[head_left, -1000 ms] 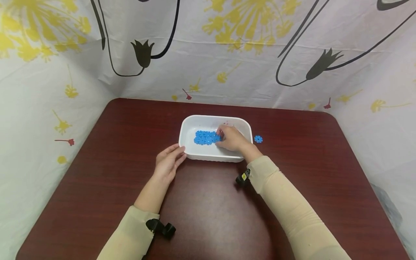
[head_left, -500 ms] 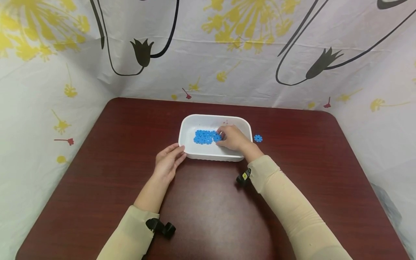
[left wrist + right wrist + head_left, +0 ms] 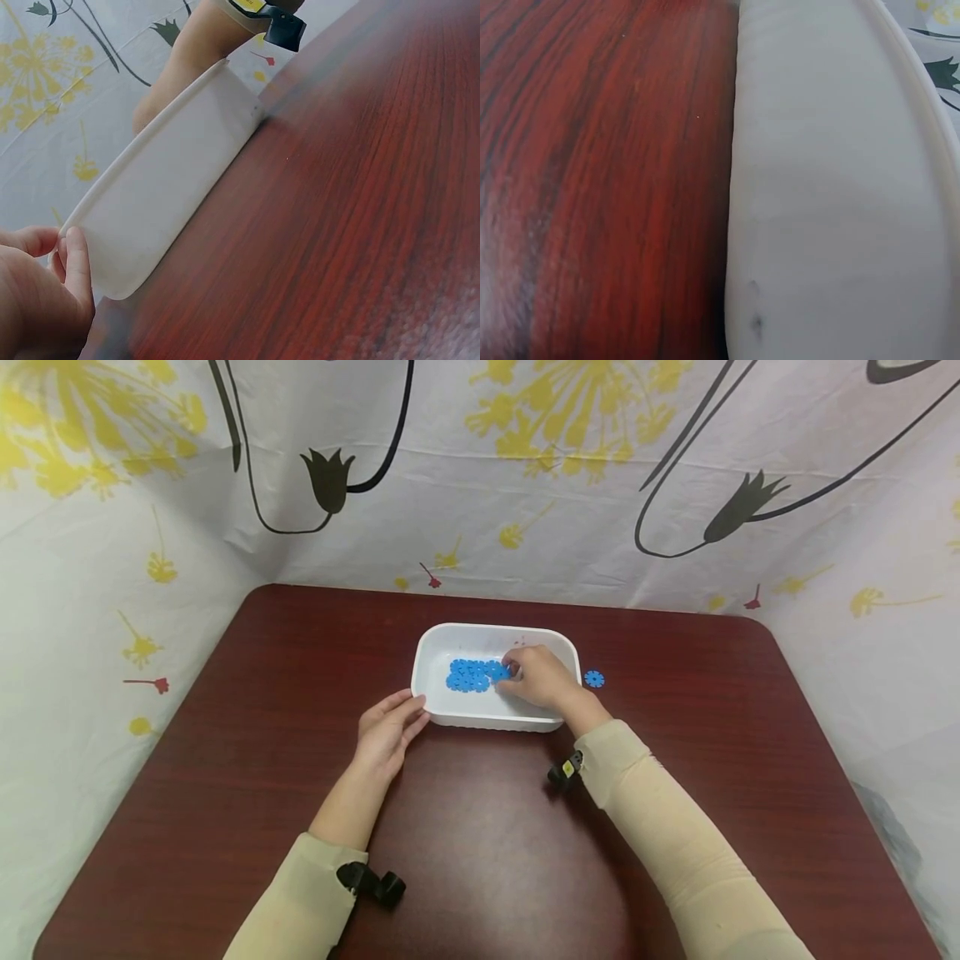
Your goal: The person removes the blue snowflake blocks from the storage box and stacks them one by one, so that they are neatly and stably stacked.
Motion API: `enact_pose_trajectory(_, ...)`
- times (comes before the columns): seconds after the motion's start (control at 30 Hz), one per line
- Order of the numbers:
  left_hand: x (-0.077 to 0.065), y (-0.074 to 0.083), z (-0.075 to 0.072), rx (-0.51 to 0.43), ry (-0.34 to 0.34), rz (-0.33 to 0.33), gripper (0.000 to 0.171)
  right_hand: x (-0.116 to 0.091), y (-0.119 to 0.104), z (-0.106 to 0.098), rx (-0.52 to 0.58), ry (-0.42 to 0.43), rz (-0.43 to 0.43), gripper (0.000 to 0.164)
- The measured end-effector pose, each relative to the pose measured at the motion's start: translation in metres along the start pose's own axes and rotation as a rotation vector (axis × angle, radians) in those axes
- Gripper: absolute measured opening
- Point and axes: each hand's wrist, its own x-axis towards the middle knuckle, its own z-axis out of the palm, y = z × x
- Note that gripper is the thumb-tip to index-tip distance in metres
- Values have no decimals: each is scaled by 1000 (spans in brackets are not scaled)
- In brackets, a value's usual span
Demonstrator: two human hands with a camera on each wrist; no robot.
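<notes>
A white plastic tray [image 3: 495, 723] stands on the table, with several blue snowflake-shaped discs [image 3: 467, 677] lying flat together in its left half. My left hand [image 3: 384, 739] grips the tray's near left corner; in the left wrist view, its thumb and fingers [image 3: 77, 262] are at the rim. Reaching in over the right side, my right hand [image 3: 538, 678] pinches a blue snowflake disc [image 3: 500, 672] at the right end of the group. Its fingertips partly cover that disc. The right wrist view shows the tray's outer wall [image 3: 840, 180], not the hand.
One loose blue snowflake disc [image 3: 594, 679] lies on the table just right of the tray. The dark red wooden table [image 3: 480, 827] has rounded far corners. A white patterned sheet [image 3: 420, 552] hangs behind it. Black cameras [image 3: 382, 888] sit on both sleeves.
The blue disc at my right fingertips has shifted slightly, and the right hand has edged a little to the right. My left hand and the tray stay practically in place.
</notes>
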Motion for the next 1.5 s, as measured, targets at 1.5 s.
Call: enact_pose_trajectory(1.5, 0, 0, 2, -11, 15, -16, 35, -35, 49, -49, 148, 341, -54, 32)
